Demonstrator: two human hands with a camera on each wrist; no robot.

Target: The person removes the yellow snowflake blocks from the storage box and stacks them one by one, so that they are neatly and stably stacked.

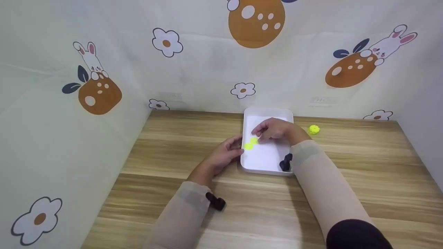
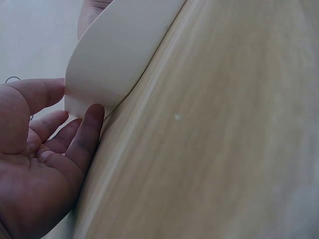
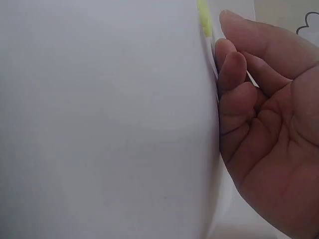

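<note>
A white rectangular tray [image 1: 265, 160] stands on the wooden table. Two small bright yellow lumps [image 1: 251, 143] lie close together at its left side; whether they touch is unclear. My left hand [image 1: 224, 155] is beside the tray's left wall, and in the left wrist view its spread fingertips [image 2: 93, 113] touch the outer wall. Inside the tray, my right hand [image 1: 275, 129] hovers low over or rests on the white floor, near the yellow lumps. Its fingers are loosely bent, with nothing visible between thumb and fingers in the right wrist view. A yellow edge [image 3: 204, 19] shows beyond those fingertips.
A yellow knobbly ball [image 1: 314, 129] sits on the table to the right of the tray. Behind stands a pale patterned cloth wall [image 1: 204, 69], close to the tray's far end. Black wrist cameras [image 1: 216, 201] are strapped to both sleeves.
</note>
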